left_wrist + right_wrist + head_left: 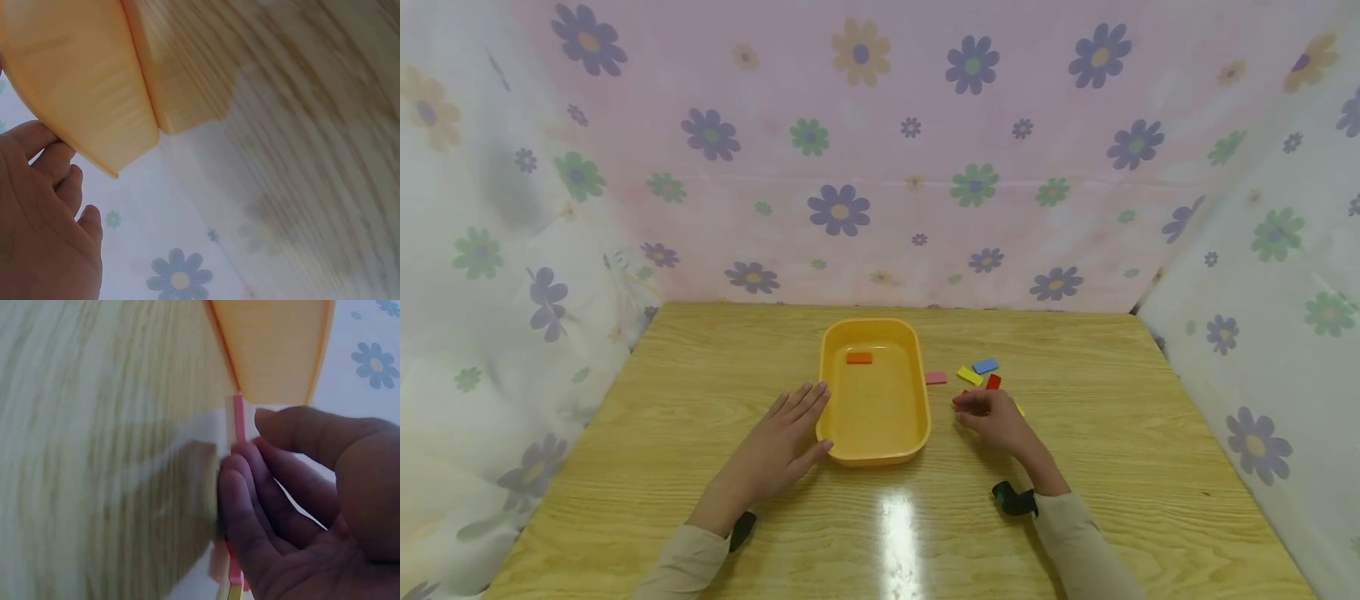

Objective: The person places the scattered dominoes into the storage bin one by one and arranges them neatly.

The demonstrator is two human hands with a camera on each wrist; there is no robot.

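Observation:
A yellow tray (872, 460) stands on the table with an orange block (860, 358) lying inside. My left hand (778, 446) rests its outstretched fingers on the tray's left rim; the left wrist view shows those fingers (53, 159) touching the edge. To the right of the tray, my right hand (996, 421) is low over the table among small flat blocks. Its thumb (300, 430) is apart from the loosely bent fingers, and no block shows between them. Nearby lie a pink block (936, 378), a yellow block (970, 377), a blue block (985, 366) and a red block (993, 382). Other blocks are partly hidden by this hand.
The wooden table (715, 358) extends on both sides of the tray. Flower-printed cloth (910, 167) hangs behind it and along both sides. Dark wrist devices (1015, 500) are worn near the sleeves.

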